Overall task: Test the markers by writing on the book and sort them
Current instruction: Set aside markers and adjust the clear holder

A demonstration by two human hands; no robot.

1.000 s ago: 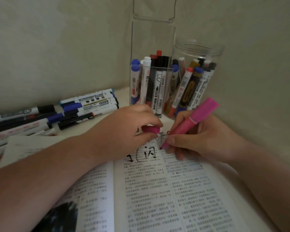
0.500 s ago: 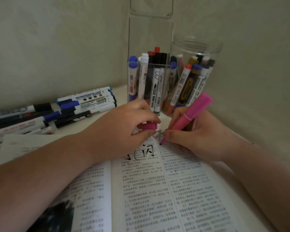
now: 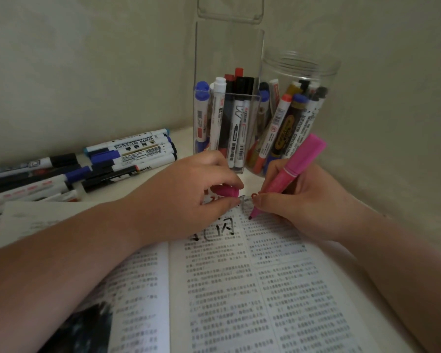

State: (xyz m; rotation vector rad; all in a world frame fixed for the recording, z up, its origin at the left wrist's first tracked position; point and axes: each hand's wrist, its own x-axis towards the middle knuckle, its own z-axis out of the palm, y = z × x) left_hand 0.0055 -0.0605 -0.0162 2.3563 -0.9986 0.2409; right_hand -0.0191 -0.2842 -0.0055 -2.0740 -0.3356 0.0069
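The right hand holds the pink marker. Its fingers curl tight around the lower part, and the thumb presses on the front. The marker leans back over the fingers. Its dark tip pokes out below them, down at the right page of the open book. The left hand pinches the pink cap between its curled fingers and thumb, just beside the right fingertips. Big black writing peeks out under the left fingers. Behind both sets of fingers stand a tall square clear box and a round clear jar, both full of markers. More loose markers lie in a pile well to the left of the left fingers.
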